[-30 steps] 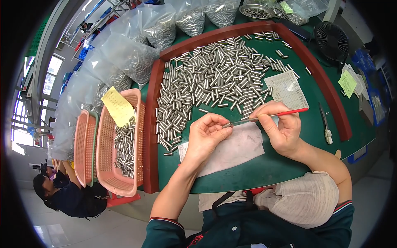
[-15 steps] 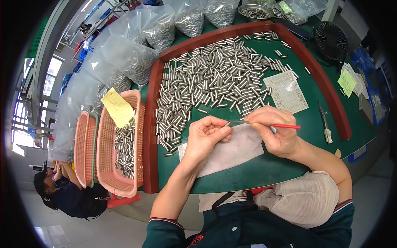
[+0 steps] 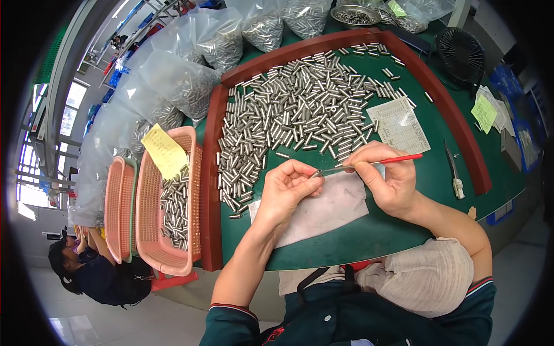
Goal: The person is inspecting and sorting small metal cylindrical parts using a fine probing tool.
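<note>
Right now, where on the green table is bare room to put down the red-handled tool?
Bare green mat lies right of the right hand, between the printed sheet and the small knife. A free strip runs along the near edge, below the white cloth. The far half is crowded with metal pins.

Factory workbench [image 3: 369,242] heaped with metal pins [image 3: 300,109].

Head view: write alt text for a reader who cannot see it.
A person's left hand pinches a small metal cylinder while the right hand pokes a thin red-handled tool at its end, above a grey sheet on a green table. Behind lie many loose metal cylinders; a pink basket stands left.
</note>
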Demonstrator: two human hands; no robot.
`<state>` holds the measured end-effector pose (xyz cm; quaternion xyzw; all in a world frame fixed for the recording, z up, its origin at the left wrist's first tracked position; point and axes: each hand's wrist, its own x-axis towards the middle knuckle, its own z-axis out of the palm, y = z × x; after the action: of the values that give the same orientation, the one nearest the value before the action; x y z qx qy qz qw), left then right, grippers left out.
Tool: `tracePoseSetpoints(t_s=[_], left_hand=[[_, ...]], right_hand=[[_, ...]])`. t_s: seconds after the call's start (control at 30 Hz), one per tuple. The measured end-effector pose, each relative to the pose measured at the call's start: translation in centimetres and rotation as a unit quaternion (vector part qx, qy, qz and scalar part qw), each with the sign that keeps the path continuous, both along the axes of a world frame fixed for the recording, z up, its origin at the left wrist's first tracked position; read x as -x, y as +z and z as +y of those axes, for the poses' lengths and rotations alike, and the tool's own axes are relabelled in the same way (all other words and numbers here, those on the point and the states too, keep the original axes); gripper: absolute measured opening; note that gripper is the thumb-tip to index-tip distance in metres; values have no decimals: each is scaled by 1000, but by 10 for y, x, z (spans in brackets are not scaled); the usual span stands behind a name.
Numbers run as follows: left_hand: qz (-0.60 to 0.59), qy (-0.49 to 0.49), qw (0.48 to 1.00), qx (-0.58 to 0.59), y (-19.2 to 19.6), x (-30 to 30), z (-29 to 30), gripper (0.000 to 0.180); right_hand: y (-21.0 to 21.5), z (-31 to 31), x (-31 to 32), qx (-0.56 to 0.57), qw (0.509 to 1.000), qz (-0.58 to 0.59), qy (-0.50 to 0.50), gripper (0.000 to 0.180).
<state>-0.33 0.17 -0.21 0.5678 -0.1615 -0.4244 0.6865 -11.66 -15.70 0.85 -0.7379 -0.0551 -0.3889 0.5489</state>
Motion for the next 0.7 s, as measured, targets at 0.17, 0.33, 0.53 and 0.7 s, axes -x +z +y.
tracePoseSetpoints(t_s=[0.17, 0.33, 0.53, 0.7], left_hand=[[-10, 3, 1000, -4, 0, 1, 0, 12], [17, 9, 1000, 10, 0, -1, 0, 11], [7, 1, 1000, 9, -2, -2, 2, 13], [8, -7, 1000, 20, -2, -4, 2, 11]], right_hand=[[1, 0, -1, 31, 1000, -2, -3, 5], [8, -1, -2, 268, 960, -84, 11, 13], [19, -1, 5, 178, 979, -100, 10, 12], [13, -5, 1, 139, 987, -66, -34, 11]])
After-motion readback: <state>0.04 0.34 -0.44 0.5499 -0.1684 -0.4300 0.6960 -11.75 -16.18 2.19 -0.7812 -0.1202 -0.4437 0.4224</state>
